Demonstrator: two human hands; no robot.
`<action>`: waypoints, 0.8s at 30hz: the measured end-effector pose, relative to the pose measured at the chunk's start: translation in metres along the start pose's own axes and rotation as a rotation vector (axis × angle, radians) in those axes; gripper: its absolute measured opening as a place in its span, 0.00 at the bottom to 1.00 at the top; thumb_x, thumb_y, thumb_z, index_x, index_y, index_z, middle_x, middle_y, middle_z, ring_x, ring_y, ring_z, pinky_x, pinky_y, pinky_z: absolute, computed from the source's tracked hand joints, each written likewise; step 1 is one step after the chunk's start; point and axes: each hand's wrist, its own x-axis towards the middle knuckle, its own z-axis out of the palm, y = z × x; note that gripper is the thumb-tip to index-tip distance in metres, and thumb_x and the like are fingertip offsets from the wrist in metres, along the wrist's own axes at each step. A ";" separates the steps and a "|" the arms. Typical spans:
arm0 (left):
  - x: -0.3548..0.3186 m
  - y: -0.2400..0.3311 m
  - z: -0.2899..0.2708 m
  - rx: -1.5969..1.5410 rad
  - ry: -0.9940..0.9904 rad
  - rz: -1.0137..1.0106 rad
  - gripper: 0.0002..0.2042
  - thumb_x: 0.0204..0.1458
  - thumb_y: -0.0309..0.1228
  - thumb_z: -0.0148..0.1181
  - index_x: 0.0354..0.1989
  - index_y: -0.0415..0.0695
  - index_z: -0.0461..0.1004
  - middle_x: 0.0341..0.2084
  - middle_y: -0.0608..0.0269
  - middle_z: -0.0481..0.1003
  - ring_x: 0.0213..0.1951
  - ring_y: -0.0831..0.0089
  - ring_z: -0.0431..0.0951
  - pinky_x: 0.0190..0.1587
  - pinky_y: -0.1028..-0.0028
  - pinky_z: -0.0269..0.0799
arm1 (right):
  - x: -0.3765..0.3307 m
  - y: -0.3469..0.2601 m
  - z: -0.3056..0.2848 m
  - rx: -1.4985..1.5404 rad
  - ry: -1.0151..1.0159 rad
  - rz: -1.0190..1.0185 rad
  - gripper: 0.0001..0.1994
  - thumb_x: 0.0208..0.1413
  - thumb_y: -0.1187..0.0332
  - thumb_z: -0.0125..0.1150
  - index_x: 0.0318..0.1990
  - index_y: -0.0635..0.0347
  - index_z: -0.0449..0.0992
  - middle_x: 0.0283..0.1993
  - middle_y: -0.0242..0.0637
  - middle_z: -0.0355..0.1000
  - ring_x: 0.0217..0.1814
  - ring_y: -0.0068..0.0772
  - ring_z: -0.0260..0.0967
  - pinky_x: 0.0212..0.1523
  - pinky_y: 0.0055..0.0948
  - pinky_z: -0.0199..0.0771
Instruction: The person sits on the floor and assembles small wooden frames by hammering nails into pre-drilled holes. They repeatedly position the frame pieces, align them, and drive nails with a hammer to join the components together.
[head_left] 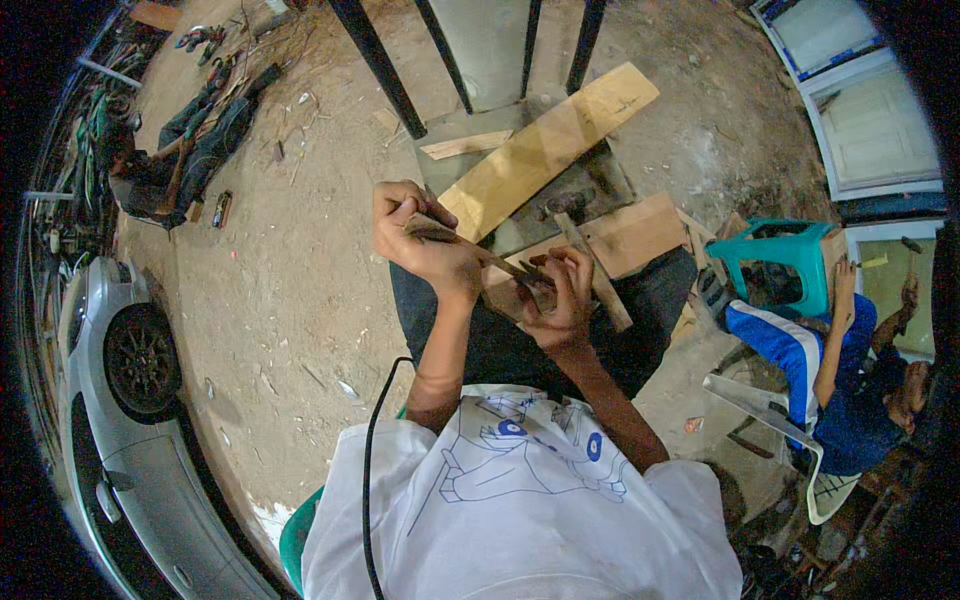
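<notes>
My left hand, fingers curled closed, grips a narrow brown stick-like piece that slants down to the right in front of my chest. My right hand is closed in a pinch at the dark lower end of this piece; its exact kind cannot be made out. Just right of my right hand a hammer lies with its dark head away from me and its wooden handle toward me. Under it is a light-brown board. A longer yellowish plank lies diagonally beyond my hands.
A small wood offcut lies near the dark legs ahead. At right, a person sits by a teal plastic stool, one hand raising a hammer. Another person sits far left. A silver car stands at left.
</notes>
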 end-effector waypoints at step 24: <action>0.006 -0.003 -0.035 0.523 -0.161 0.368 0.08 0.58 0.30 0.45 0.38 0.38 0.64 0.38 0.55 0.66 0.39 0.69 0.68 0.44 0.72 0.63 | 0.002 0.003 -0.004 -0.023 -0.190 0.079 0.13 0.46 0.74 0.63 0.42 0.64 0.75 0.37 0.46 0.73 0.39 0.49 0.70 0.41 0.37 0.72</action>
